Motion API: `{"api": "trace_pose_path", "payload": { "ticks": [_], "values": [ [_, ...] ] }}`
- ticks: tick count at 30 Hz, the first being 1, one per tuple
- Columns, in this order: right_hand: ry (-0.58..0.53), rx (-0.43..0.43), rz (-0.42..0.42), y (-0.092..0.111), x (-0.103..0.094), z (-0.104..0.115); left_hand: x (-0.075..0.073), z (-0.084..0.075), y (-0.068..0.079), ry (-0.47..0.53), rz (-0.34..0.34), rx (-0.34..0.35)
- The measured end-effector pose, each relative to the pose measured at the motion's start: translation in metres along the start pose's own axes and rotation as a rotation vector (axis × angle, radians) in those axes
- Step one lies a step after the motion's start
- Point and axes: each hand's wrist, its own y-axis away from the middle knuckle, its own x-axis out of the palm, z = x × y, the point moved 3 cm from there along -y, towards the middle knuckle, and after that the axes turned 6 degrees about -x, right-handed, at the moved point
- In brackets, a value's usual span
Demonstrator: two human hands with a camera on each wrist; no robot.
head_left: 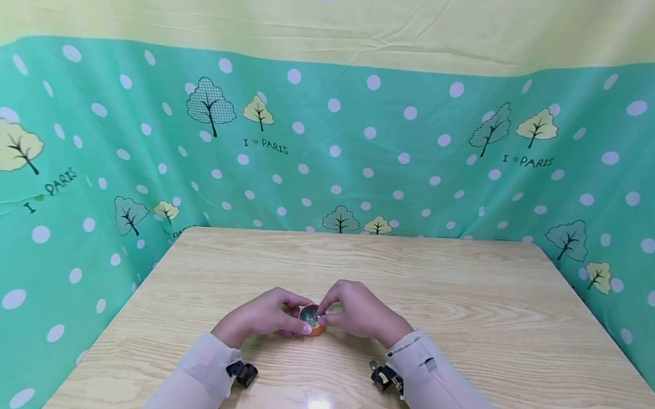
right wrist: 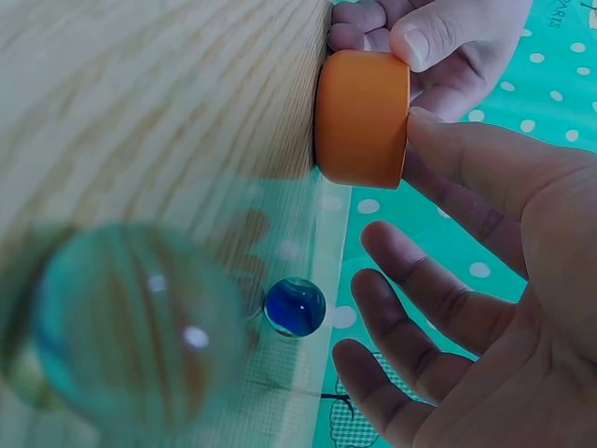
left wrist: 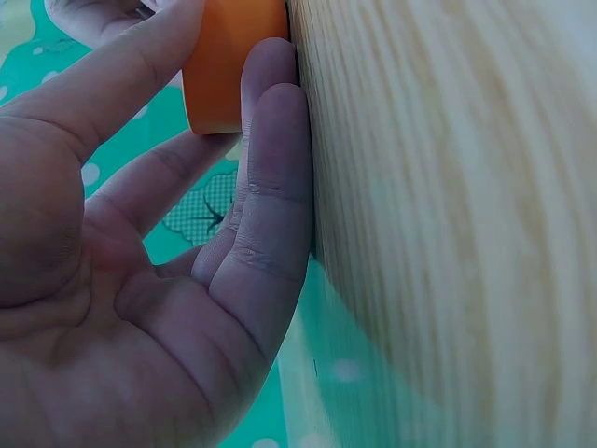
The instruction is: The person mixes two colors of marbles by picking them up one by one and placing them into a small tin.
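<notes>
A small orange cup (head_left: 313, 331) stands on the table, its open top showing a dark inside with multicoloured specks. My left hand (head_left: 274, 313) grips the cup from the left, thumb on the near side and forefinger round the far side. From the right, my right hand (head_left: 358, 311) reaches to the rim, with the forefinger dipping over the opening and the thumb at the edge. I cannot tell whether these two fingertips pinch anything. The other right fingers (right wrist: 392, 308) hang loosely beside the cup. Below them, a blue glass marble (right wrist: 295, 307) lies on the table.
A clear glass marble (right wrist: 140, 327) with coloured streaks looms close to the right wrist camera. Pale wood table (head_left: 460, 294) surrounds the hands. A green dotted curtain (head_left: 367, 149) hangs behind and along both sides. Small black cameras (head_left: 242, 373) sit at both wrists.
</notes>
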Motion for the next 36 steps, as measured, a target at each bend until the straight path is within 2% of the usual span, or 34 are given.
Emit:
{"api": "trace_pose_path", "payload": {
  "ticks": [15, 22, 36],
  "values": [
    [0.001, 0.032, 0.012, 0.002, -0.002, -0.002, 0.001, -0.001, -0.001, 0.000, 0.002, 0.001],
    [-0.019, 0.030, 0.000, 0.008, -0.004, -0.005, 0.002, -0.001, -0.002, 0.040, 0.018, 0.002],
    [-0.016, 0.011, -0.020, 0.021, -0.011, -0.010, 0.000, 0.002, 0.000, 0.023, -0.010, -0.025]
  ]
}}
